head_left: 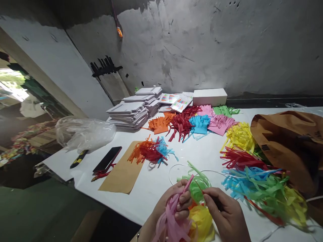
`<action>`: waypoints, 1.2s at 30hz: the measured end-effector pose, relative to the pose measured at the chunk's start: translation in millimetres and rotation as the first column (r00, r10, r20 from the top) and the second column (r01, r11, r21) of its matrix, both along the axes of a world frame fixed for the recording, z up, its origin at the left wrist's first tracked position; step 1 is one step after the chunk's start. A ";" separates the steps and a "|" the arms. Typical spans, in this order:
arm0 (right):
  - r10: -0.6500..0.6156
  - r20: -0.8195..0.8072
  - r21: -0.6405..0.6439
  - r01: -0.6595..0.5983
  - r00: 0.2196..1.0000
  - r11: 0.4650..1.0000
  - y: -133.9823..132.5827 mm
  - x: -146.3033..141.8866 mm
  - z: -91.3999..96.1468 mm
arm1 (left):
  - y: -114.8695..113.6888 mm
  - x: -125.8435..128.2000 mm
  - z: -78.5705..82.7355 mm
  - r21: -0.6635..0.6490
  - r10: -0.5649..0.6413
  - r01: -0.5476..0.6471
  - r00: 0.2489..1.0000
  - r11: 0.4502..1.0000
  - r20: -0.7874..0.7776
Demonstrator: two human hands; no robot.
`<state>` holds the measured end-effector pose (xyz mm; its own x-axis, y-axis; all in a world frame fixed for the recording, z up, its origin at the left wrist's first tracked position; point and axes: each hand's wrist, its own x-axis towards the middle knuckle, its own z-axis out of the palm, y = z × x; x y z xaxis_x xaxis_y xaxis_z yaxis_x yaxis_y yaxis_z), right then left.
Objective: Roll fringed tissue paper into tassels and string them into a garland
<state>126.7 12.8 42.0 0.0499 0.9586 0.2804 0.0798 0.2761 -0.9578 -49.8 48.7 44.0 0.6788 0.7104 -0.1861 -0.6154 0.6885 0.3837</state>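
Note:
My left hand [174, 201] is closed around a bunch of pink paper fringe strips [170, 223] at the table's near edge. My right hand [225, 210] is pinched on something thin beside a green paper tassel [198, 181]; what it pinches is too small to name. A yellow tassel [202, 220] lies under both hands. A thin white string [176, 167] loops on the white table [161, 183] just beyond my fingers.
Several coloured tassels [254, 188] are strung at right beside a brown paper bag [285, 141]. More tassels [194, 124], stacked white cards [131, 112] and a white box [209, 96] sit at the back. A phone [107, 159], brown envelope [123, 173] and plastic bag [83, 132] lie left.

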 end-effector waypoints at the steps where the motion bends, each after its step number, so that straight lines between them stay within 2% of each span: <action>1: 0.003 0.008 0.005 -0.003 1.000 1.000 0.4 0.4 -0.2 | -1.0 0.3 -0.4 0.000 0.009 -0.009 1.000 1.000 0.004; 5: 0.008 0.030 0.024 -0.009 1.000 1.000 0.9 0.8 -2.3 | -3.9 2.1 -2.9 -0.007 0.085 -0.085 0.996 0.996 -0.008; 9: -0.034 0.067 0.040 0.031 0.997 0.999 0.3 2.2 -4.1 | -3.2 5.3 -5.5 -0.009 0.083 -0.084 0.994 0.996 -0.064; 17: -0.022 0.111 0.079 0.013 0.994 0.997 2.3 1.8 -4.0 | -5.4 10.1 2.0 -0.035 0.130 -0.135 0.984 0.990 -0.119; 22: -0.037 0.127 0.067 0.028 0.991 0.997 1.1 5.2 -7.9 | -6.9 8.9 -3.9 0.116 0.223 -0.201 0.949 0.973 -0.225; 25: -0.061 0.093 0.028 0.058 0.994 0.998 -2.1 7.3 -10.3 | -12.2 8.3 -0.5 0.312 0.382 -0.271 0.839 0.911 -0.387; 27: -0.060 0.075 0.006 0.059 0.995 0.998 -4.1 7.1 -10.1 | -16.7 8.6 3.4 0.478 0.499 -0.257 0.713 0.840 -0.494; 29: -0.038 0.077 -0.001 0.038 0.996 0.999 -5.2 5.9 -8.5 | -20.3 9.1 5.3 0.585 0.567 -0.207 0.621 0.784 -0.541; 32: -0.028 0.104 0.003 0.028 0.994 1.000 -5.3 3.9 -6.8 | -22.8 9.2 2.7 0.660 0.619 -0.156 0.554 0.734 -0.557; 36: -0.041 0.133 0.009 0.040 0.990 0.999 -5.2 3.2 -8.6 | -22.7 8.5 -1.0 0.699 0.662 -0.140 0.492 0.701 -0.565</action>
